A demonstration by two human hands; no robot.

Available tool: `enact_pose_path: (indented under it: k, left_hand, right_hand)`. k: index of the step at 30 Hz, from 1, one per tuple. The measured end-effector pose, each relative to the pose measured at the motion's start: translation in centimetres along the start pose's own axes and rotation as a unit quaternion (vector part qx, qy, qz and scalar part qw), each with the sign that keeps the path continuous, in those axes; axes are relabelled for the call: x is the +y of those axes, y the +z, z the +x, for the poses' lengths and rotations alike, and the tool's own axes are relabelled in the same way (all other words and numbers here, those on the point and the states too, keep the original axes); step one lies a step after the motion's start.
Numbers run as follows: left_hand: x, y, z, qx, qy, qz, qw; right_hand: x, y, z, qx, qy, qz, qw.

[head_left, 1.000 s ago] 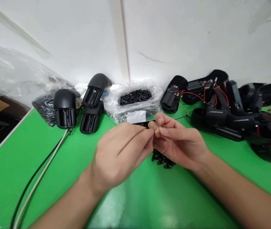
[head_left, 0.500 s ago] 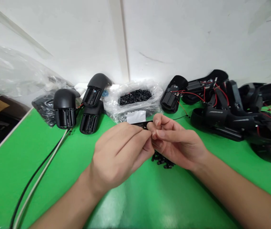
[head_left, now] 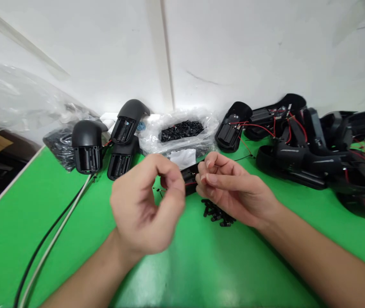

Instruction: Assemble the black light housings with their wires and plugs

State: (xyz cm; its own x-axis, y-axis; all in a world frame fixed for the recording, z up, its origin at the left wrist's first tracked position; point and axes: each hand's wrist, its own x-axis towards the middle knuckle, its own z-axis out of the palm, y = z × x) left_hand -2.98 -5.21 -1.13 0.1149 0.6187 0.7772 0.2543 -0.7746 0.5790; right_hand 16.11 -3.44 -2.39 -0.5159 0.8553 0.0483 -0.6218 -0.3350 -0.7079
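Observation:
My left hand (head_left: 148,205) is turned with its fingers curled and the thumb pressed against them; what sits in the grip, if anything, is hidden. To its right, my right hand (head_left: 233,188) has thumb and fingertips pinched together, and I cannot make out anything between them. Behind and between the hands lies a black plastic housing (head_left: 189,175) with a bit of red wire, partly covered by the fingers. Under my right hand, a small pile of black plastic parts (head_left: 217,213) rests on the green table (head_left: 188,273).
A clear plastic bag (head_left: 150,139) full of small black parts stands at the back, with a white paper (head_left: 182,158) in front. Black battery housings (head_left: 87,145) stand at left by two cables (head_left: 54,239). More wired black housings (head_left: 298,154) are heaped at right.
My left hand has moved left, away from my right hand, and rolled so its thumb side shows. More of the black housing behind is visible. The right hand has hardly moved.

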Motion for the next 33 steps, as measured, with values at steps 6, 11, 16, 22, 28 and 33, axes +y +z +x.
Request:
enact_pose_path:
  k: [6, 11, 16, 22, 28, 33]
  left_hand:
    - [-0.5, 0.5, 0.6, 0.044, -0.076, -0.023, 0.996]
    - [-0.1, 1.2, 0.4, 0.042, -0.053, -0.008, 0.998]
    - [0.2, 1.0, 0.0, -0.021, 0.047, 0.034, 0.998]
    - [0.4, 1.0, 0.1, -0.013, 0.057, 0.045, 0.997]
    - [0.5, 1.1, 0.3, -0.011, 0.069, 0.047, 0.996]
    - [0.7, 1.1, 0.4, -0.015, 0.083, 0.061, 0.995]
  right_hand:
    - [0.3, 0.3, -0.2, 0.039, -0.038, -0.07, 0.996]
    - [1.0, 0.4, -0.3, 0.067, -0.151, -0.219, 0.962]
    - [1.4, 0.4, -0.4, 0.069, -0.151, -0.258, 0.952]
    - [1.3, 0.3, -0.5, 0.059, -0.116, -0.253, 0.959]
    - [1.3, 0.4, -0.5, 0.036, -0.111, -0.248, 0.962]
    - [1.4, 0.5, -0.5, 0.032, -0.112, -0.243, 0.963]
